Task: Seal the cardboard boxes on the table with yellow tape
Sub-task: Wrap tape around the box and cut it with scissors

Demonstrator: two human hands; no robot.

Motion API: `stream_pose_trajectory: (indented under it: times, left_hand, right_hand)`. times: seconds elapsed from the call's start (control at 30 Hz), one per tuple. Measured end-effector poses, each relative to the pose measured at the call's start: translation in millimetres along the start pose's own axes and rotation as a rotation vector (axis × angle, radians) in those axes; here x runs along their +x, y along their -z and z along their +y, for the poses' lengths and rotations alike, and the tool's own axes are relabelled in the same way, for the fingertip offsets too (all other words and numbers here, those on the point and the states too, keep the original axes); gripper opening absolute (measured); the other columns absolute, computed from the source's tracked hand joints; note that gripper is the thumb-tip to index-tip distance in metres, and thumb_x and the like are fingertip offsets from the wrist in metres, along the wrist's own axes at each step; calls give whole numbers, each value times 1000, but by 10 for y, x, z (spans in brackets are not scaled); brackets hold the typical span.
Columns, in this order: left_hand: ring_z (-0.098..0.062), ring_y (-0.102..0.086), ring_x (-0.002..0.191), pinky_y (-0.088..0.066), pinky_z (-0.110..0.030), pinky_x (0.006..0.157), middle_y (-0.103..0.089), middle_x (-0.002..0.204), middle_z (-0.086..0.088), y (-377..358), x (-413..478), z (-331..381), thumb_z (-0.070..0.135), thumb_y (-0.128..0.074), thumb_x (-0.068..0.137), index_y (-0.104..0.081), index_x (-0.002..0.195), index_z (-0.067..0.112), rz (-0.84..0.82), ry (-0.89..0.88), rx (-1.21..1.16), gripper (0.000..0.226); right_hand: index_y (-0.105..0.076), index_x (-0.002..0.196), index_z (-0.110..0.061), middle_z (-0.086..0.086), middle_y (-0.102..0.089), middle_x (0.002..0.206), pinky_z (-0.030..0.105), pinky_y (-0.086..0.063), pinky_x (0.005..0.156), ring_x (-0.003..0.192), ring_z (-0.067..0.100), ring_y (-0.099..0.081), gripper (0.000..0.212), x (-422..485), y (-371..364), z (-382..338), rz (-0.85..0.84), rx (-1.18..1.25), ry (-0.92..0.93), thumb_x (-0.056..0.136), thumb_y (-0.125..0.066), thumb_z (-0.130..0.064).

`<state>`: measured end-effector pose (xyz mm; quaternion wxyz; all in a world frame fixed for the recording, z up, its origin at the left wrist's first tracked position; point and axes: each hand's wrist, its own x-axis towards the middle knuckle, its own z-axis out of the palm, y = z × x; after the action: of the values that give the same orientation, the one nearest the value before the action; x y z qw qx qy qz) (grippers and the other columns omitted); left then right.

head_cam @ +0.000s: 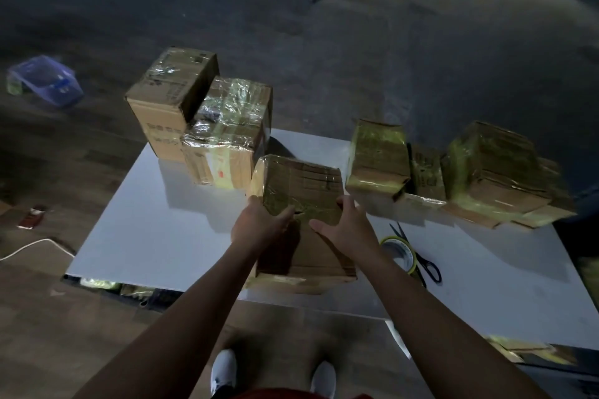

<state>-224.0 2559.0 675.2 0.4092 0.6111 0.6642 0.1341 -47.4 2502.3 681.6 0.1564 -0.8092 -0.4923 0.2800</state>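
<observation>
At the table's [146, 220] near centre, the middle box [301, 185], seemingly already yellow-taped, is gripped at its top corners by the left hand [259, 220] and right hand [345, 225]; the far-left boxes [171, 87] are judged not yet done.

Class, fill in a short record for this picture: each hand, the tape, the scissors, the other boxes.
left hand: grips top left edge of the nearest brown cardboard box
right hand: grips that box's top right edge
yellow tape roll: flat on the white table, right of that box
black scissors: against the roll
other taped cardboard boxes: along the far side
</observation>
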Motion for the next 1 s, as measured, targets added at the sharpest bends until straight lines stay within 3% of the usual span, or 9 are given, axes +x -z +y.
stream_pose_trajectory:
  times: [0.13, 0.3, 0.47, 0.53, 0.6, 0.67, 0.77, 1.0]
  left_hand:
    - [-26, -63, 95, -57, -44, 81, -61, 108, -7, 23, 49, -73, 62, -76, 66, -41, 120, 11, 46, 29, 31, 82]
    - [-22, -62, 93, -55, -38, 78, -63, 108, -5, 6, 47, -130, 61, -78, 66, -45, 116, 14, 89, 34, 25, 76]
    - [-24, -60, 98, -48, -34, 74, -64, 114, -7, 24, 70, -146, 46, -79, 72, -44, 119, 14, 105, 42, -26, 66]
    - [-27, -57, 108, -47, -38, 76, -57, 125, -8, 8, 28, -99, 38, -79, 76, -38, 128, 14, 174, -24, 14, 70]
    - [-30, -49, 118, -50, -44, 83, -45, 136, -10, -29, -30, -106, 29, -78, 77, -37, 136, 14, 271, -217, 122, 74]
    - [-36, -46, 120, -54, -50, 83, -44, 136, -14, -84, -52, -177, 22, -77, 77, -53, 127, 12, 337, -424, 280, 56]
    - [-41, -43, 121, -54, -54, 78, -52, 128, -14, -114, -45, -243, 22, -74, 79, -68, 100, 14, 298, -482, 440, 24]
    - [-45, -34, 129, -47, -57, 91, -47, 139, -11, -61, -58, -233, 24, -74, 78, -72, 102, 23, 188, -489, 525, 24]
  right_hand:
    - [-31, 136, -20, 13, -39, 132, 36, -46, 83, 111, 29, -52, 80, -11, -37, -69, 1, -68, 23, 78, -64, -64]
    - [-30, 137, -21, 13, -39, 128, 37, -47, 86, 110, 31, -53, 79, -20, -81, -101, 15, -104, 53, 79, -62, -64]
    - [-33, 135, -23, 9, -41, 123, 33, -45, 81, 106, 27, -54, 75, -27, -99, -128, 17, -78, 93, 79, -65, -60]
    - [-33, 135, -24, 8, -41, 123, 31, -43, 77, 105, 26, -55, 74, -8, -95, -143, 13, -75, 92, 78, -66, -59]
    - [-33, 134, -25, 7, -42, 123, 31, -43, 76, 104, 25, -55, 75, 13, -82, -153, 12, -87, 74, 77, -67, -60]
    - [-33, 133, -26, 7, -43, 124, 31, -43, 75, 104, 24, -55, 75, 16, -78, -153, 11, -111, 70, 76, -67, -61]
    - [-33, 133, -27, 6, -44, 124, 31, -44, 76, 105, 24, -55, 75, 13, -80, -138, 17, -113, 73, 76, -67, -61]
    - [-32, 133, -28, 6, -44, 125, 32, -44, 78, 106, 24, -55, 74, 14, -89, -115, 8, -87, 82, 76, -66, -60]
